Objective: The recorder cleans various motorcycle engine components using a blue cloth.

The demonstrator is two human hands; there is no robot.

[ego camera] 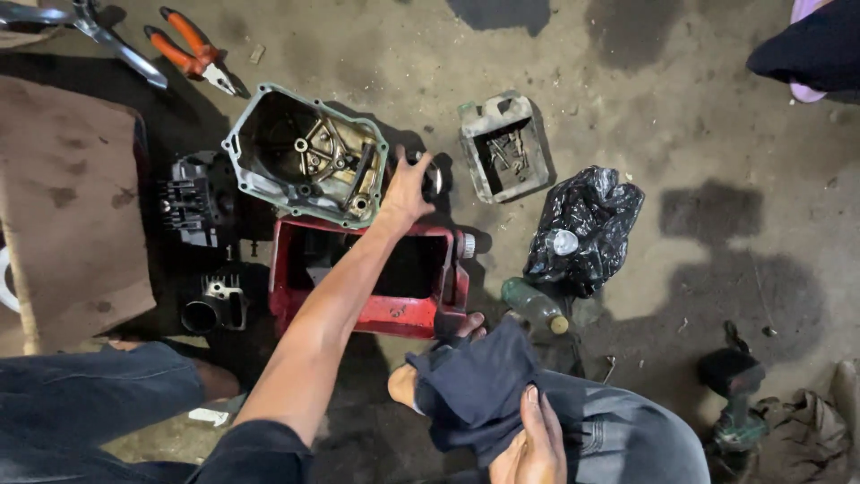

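Reaching forward over a red metal tray (394, 314), the left hand (405, 190) closes its fingers on a dark round engine part (432, 175) just beside the open grey-green engine case (309, 152). Lower down, the right hand (530, 441) clamps a dark blue rag (479, 385) over the knee. Everything lies on a stained, oil-darkened concrete floor (645, 108): orange-handled pliers (193, 51), a small grey box of bolts (504, 146), a black plastic bag (587, 224), a green bottle (535, 306), and brown cardboard (67, 206).
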